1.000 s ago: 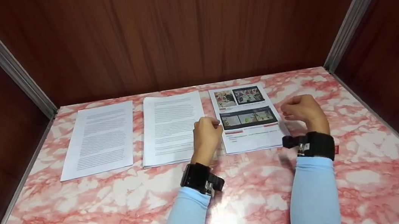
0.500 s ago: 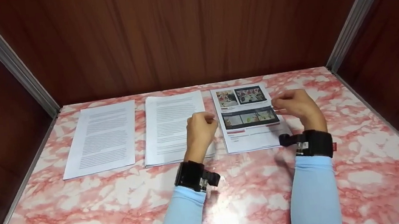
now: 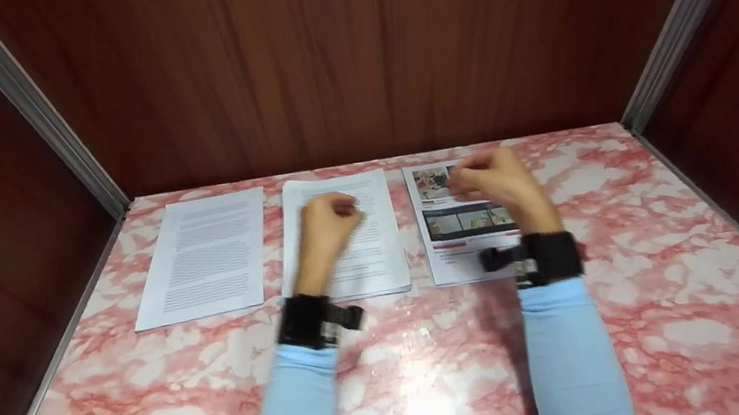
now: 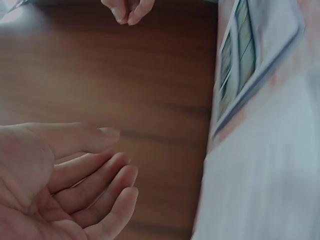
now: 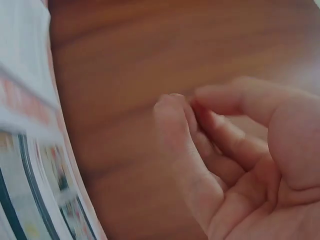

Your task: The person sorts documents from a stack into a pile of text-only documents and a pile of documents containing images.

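Now both hands have moved to the left and farther away than a moment ago. The left hand (image 3: pixel 325 221) was at the gap between the middle and right papers; now it hangs over the middle stack of papers (image 3: pixel 345 235). The right hand (image 3: pixel 495 181) was beside the right edge of the picture page (image 3: pixel 463 224); now it hangs over the far part of that page, covering some of its top pictures. All three papers lie flat on the pink marble table (image 3: pixel 633 288), side by side, just as before. The left page of text (image 3: pixel 206 256) is on the far left, well apart from both hands.

From the head view, both hands look like loose fists and are blurry. The wrist views show more. In the left wrist view the left hand's fingers (image 4: pixel 95 180) are only softly bent and hold nothing. In the right wrist view the right hand's fingers (image 5: pixel 180 145) are curled in, with the thumb close to them, and nothing sits between them. The wrist views also show the brown wood wall (image 4: pixel 150 90) behind.
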`<state>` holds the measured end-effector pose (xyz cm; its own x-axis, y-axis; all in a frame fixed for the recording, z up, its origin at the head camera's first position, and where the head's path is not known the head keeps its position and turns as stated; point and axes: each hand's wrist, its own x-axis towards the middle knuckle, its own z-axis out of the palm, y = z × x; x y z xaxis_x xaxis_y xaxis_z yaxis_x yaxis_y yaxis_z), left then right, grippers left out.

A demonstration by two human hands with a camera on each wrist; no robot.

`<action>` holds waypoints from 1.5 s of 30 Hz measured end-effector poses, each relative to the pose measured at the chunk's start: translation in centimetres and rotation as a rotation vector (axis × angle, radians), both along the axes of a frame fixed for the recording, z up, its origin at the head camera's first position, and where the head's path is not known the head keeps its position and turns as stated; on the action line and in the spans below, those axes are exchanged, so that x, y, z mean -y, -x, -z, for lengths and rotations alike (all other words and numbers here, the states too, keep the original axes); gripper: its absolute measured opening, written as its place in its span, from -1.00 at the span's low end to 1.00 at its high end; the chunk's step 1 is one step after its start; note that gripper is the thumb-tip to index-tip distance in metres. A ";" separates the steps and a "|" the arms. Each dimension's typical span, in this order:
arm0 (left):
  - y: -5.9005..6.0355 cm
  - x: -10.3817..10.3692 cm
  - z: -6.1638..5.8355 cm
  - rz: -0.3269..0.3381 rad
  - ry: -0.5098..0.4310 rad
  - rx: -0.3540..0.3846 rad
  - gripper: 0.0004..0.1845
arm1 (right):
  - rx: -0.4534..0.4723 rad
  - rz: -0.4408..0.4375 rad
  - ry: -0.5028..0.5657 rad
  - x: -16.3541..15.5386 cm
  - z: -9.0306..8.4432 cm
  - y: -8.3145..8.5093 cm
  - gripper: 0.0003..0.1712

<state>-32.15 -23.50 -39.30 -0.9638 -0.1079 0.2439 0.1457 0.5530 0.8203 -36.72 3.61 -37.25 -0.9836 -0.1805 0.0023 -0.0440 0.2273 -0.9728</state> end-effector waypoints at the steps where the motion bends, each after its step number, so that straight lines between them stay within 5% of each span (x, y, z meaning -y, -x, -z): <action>1: 0.1 1.4 -0.3 -0.001 0.015 -0.002 -0.74 | 0.012 -0.014 0.002 1.3 -0.3 0.0 -0.72; 8: -1.3 12.0 -1.5 -0.100 0.094 0.043 -0.67 | 0.026 -0.238 0.031 11.9 0.4 -0.1 -0.74; 18: -5.5 21.4 0.7 -0.315 0.138 0.209 -0.60 | 0.172 -0.319 0.041 22.5 4.7 -2.5 -0.69; 23: -6.6 23.5 2.6 -0.423 0.131 0.298 -0.60 | 0.187 -0.310 0.044 25.5 6.2 -4.0 -0.67; 30: -6.7 25.3 4.4 -0.515 0.126 0.361 -0.51 | 0.066 -0.314 -0.215 28.1 7.2 -5.4 -0.54; 36: -6.6 25.7 5.3 -0.527 0.088 0.449 -0.35 | 0.018 -0.333 -0.327 29.1 7.5 -6.1 -0.45; 45: -6.6 25.5 4.9 -0.518 0.099 0.445 -0.37 | -0.034 -0.320 -0.322 29.8 7.8 -6.8 -0.45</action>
